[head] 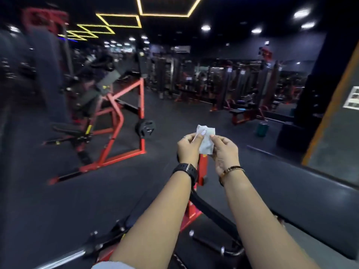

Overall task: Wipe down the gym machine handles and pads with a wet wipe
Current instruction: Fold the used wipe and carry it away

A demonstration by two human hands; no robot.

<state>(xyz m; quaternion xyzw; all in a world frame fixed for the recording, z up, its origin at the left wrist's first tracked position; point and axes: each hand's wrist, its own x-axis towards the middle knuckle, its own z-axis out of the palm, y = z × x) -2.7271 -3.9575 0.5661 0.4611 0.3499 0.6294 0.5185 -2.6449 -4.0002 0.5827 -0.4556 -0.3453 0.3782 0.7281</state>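
Red-and-black steel gym machine (203,164) sits mostly hidden under both forearms, its edges blurred. Small white folded wet wipe (206,143) hangs above it, pinched between left grip (187,148) and right grip (225,152).

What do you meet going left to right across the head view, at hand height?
Red machine frame → weight plate → left hand → wet wipe → right hand → teal container → orange-edged panel.
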